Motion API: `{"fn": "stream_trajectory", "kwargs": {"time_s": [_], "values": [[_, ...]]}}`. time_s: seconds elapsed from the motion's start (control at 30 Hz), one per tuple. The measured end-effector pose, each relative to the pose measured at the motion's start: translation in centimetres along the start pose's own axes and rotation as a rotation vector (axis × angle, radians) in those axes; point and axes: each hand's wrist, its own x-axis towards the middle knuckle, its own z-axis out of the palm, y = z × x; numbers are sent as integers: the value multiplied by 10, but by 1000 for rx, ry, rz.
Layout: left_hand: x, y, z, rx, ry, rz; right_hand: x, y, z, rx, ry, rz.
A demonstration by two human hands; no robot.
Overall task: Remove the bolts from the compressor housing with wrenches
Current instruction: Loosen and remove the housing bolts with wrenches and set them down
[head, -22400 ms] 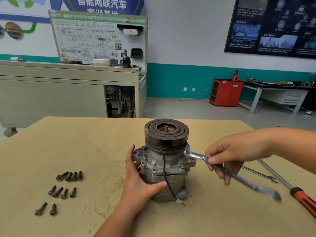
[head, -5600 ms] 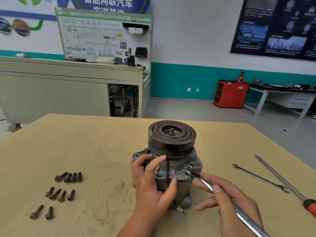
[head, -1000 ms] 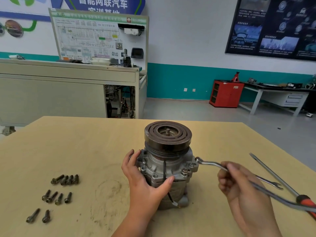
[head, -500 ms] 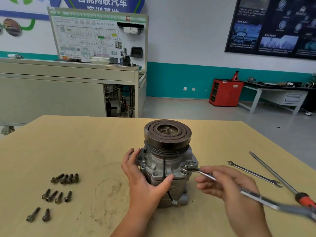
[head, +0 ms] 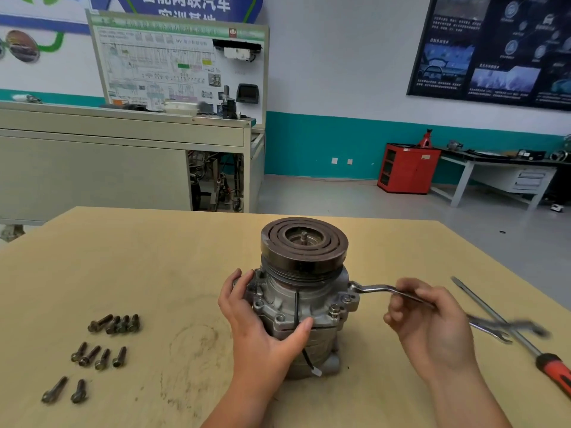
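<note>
The grey compressor housing (head: 304, 304) stands upright at the table's middle, with a dark grooved pulley (head: 304, 244) on top. My left hand (head: 262, 329) grips its left side, thumb across the front flange. My right hand (head: 429, 322) holds a silver ring wrench (head: 377, 288) by its shaft. The wrench's ring end sits at the right side of the flange, and its far end is blurred. A bolt head (head: 333, 310) stands on the front right of the flange. Several removed bolts (head: 102, 355) lie in rows at the left.
A second wrench (head: 491, 330) and a long screwdriver (head: 519, 338) with a red handle lie on the wooden table (head: 154, 257) at the right. Behind the table stand a grey training bench (head: 123, 156) and a red cabinet (head: 408, 168).
My right hand has swung the wrench from the front right of the flange round to its right side. My left hand keeps its grip on the housing.
</note>
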Motion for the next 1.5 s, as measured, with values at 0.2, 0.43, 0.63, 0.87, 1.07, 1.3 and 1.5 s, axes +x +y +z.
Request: {"fn": "stream_trajectory", "kwargs": {"time_s": [0.2,0.43,0.63,0.87,1.07,1.3,1.5], "values": [[0,1,-2,16,6,11,-55,19,12,-246,44,-163],[-1,0,-2,2,7,6,-63,20,25,-572,88,-385],[-1,1,0,11,13,12,-65,20,25,-739,14,-476],[0,0,-1,22,13,20,-33,-5,18,-462,-32,-136],[0,0,-1,2,4,7,36,-13,20,-271,-254,263],[0,-1,-1,-10,6,1,10,-7,-6,158,-192,67],[1,1,-1,-14,15,9,-50,18,-1,-357,5,-248]]}}
